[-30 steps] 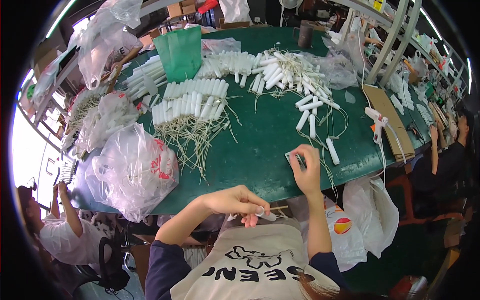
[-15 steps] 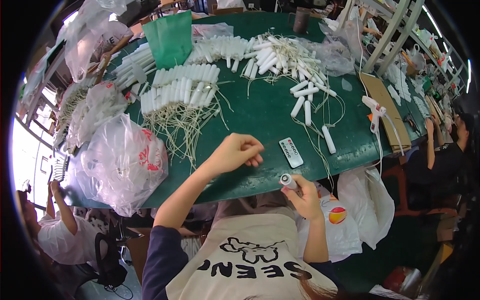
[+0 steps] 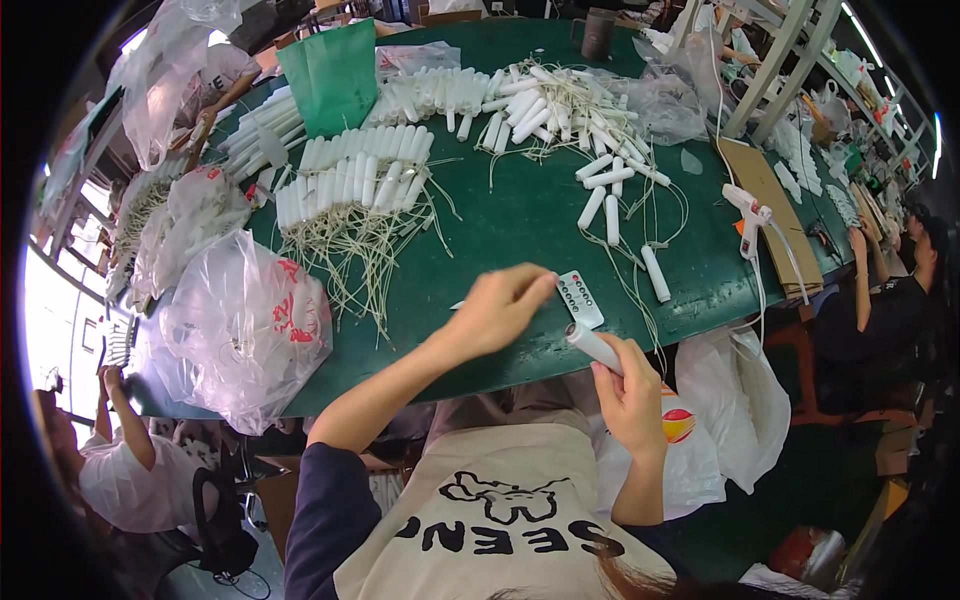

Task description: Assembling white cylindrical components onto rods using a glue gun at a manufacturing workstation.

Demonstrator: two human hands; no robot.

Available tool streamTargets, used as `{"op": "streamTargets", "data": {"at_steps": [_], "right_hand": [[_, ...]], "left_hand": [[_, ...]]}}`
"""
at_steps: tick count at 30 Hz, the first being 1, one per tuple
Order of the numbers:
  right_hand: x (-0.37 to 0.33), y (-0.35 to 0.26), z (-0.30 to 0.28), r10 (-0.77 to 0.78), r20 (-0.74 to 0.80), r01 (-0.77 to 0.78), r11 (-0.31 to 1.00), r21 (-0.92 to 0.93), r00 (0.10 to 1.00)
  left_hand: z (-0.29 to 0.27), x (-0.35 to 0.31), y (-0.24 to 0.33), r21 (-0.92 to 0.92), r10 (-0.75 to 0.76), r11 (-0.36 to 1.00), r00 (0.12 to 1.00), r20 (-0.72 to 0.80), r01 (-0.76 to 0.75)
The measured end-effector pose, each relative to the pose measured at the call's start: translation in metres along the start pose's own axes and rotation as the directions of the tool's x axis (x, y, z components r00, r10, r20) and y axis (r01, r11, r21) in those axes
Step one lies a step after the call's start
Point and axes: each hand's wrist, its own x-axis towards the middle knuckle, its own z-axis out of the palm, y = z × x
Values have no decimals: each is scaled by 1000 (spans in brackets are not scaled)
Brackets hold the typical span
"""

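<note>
My right hand (image 3: 632,400) is wrapped around a white plastic tube (image 3: 598,349), its open end tilted up toward the left, just over the table's near edge. My left hand (image 3: 505,308) is closed in a pinch beside a small white remote control (image 3: 583,303) that lies on the green table. Whatever the left fingers hold is too small or hidden to name. A thin white tip (image 3: 457,306) shows next to the left wrist. Right of the remote control lies a single white tube (image 3: 655,273) with a cord.
Rows of corded white tubes (image 3: 350,182) lie left, with a looser pile (image 3: 545,105) at the back. A stuffed plastic bag (image 3: 245,330) sits at the left edge. A glue gun (image 3: 748,220) and cardboard (image 3: 770,215) lie right. Other people sit at both sides.
My left hand has moved right, up to the remote control. My right hand has shifted slightly right, and the tube in it has turned to show more of its side.
</note>
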Motion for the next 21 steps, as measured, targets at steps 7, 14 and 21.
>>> {"op": "streamTargets", "data": {"at_steps": [7,14,21], "right_hand": [[3,-23,0,-257,140,291,886,-360,956],[-7,-19,3,-279,180,330,846,-419,943],[-11,-11,-11,-280,63,286,904,-319,958]], "left_hand": [[7,-11,34,-111,-221,942,836,502,316],[18,-19,22,100,-250,968,855,455,230],[14,-17,26,221,-288,952,861,419,211]]}}
